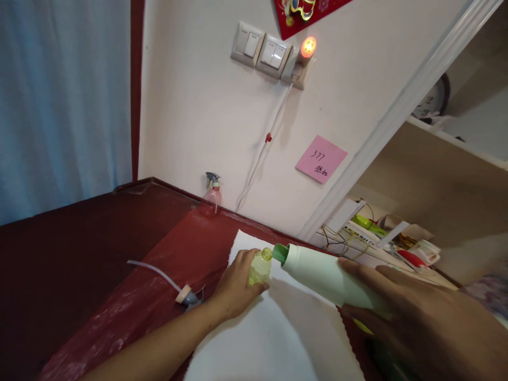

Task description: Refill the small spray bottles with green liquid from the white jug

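Observation:
My left hand (236, 286) is closed around a small see-through yellow bottle (260, 270), its open neck facing up and to the right. My right hand (416, 312) grips a larger pale green bottle (317, 272), tipped nearly on its side. Its darker green mouth (280, 253) is at the yellow bottle's neck; whether liquid is flowing I cannot tell. A white scallop-edged sheet (273, 333) lies beneath both bottles. Left of my left hand, a grey spray head (190, 298) with a cream collar and a long clear tube rests on red plastic sheeting.
A pink spray bottle (212, 201) stands against the wall at the table's back edge. Red plastic sheeting (159, 270) covers part of the dark red table (79, 248). A white cord (257, 164) hangs from a wall socket. Cluttered shelves (377, 238) are at the right.

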`<state>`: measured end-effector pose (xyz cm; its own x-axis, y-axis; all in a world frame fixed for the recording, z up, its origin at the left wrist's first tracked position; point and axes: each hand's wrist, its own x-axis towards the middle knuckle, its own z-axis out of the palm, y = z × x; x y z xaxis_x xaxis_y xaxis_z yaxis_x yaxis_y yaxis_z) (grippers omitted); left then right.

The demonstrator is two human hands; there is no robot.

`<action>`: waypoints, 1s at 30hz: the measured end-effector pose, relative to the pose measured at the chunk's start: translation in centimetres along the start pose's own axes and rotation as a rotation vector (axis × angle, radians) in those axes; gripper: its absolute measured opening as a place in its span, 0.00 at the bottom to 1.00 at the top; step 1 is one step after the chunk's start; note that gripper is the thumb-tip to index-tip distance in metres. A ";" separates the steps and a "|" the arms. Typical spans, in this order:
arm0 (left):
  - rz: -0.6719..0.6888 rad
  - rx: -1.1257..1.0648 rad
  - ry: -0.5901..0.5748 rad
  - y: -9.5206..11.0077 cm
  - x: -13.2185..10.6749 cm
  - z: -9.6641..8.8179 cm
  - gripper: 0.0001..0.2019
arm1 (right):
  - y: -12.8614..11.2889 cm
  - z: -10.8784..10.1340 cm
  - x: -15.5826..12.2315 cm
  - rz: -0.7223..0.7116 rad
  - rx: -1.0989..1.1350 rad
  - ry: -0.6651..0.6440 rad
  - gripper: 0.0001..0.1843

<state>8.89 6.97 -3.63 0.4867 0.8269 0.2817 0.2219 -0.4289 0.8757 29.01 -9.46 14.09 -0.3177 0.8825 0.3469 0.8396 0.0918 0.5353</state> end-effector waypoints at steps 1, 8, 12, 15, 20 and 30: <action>0.000 0.000 0.000 0.0 0.0 0.0 0.32 | 0.0 0.0 0.0 0.000 -0.004 -0.003 0.14; 0.000 -0.001 -0.002 -0.2 0.1 0.1 0.32 | 0.2 0.0 0.0 -0.017 0.000 0.003 0.14; 0.003 0.001 -0.002 -0.2 0.1 0.1 0.32 | 0.1 -0.1 0.0 -0.015 0.002 0.014 0.14; 0.008 0.000 0.000 -0.2 0.1 0.1 0.32 | 0.2 -0.2 0.0 -0.008 -0.006 0.014 0.13; 0.014 -0.002 0.005 -0.2 0.3 0.1 0.32 | 0.2 -0.3 0.1 -0.023 -0.018 0.026 0.14; 0.023 0.001 0.006 -0.1 0.1 0.1 0.32 | 0.2 -0.4 0.1 -0.035 -0.010 0.015 0.11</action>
<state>8.96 7.08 -3.73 0.4868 0.8190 0.3038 0.2118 -0.4480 0.8686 28.94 -9.53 14.58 -0.3528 0.8720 0.3393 0.8237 0.1174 0.5548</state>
